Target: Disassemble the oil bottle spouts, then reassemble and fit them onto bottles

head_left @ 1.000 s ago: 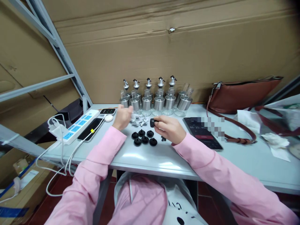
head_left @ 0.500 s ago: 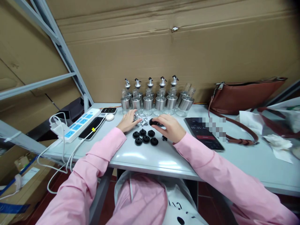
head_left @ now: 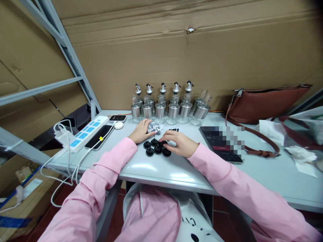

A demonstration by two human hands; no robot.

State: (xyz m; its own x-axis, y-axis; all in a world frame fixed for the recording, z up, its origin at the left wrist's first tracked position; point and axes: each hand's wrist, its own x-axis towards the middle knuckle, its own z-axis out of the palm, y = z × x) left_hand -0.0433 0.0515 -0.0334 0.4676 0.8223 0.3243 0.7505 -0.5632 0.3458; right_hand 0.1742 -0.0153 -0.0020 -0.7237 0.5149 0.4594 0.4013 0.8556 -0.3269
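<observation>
Several black round caps (head_left: pixel 154 149) lie in a cluster on the grey table (head_left: pixel 156 169). My right hand (head_left: pixel 178 143) rests just right of them, its fingers curled down onto one black cap (head_left: pixel 163 143) at the cluster's edge. My left hand (head_left: pixel 141 132) lies flat with its fingers stretched out, the tips touching a small pile of silver spout parts (head_left: pixel 154 127). A few tiny black pieces (head_left: pixel 173 129) lie beyond my right hand. Behind stands a row of glass-and-steel oil bottles (head_left: pixel 161 109), some with spouts fitted.
A phone (head_left: pixel 220 143) with a blurred screen lies to the right, and a brown handbag (head_left: pixel 262 104) with its strap and crumpled tissues (head_left: pixel 300 153) lies further right. On the left are a power strip (head_left: pixel 83 132), another phone (head_left: pixel 99 137) and white cables (head_left: pixel 68 161). Cardboard backs the table.
My right hand came down from holding a black cap in the air to the cluster on the table. My left hand dropped onto the silver parts and stays there.
</observation>
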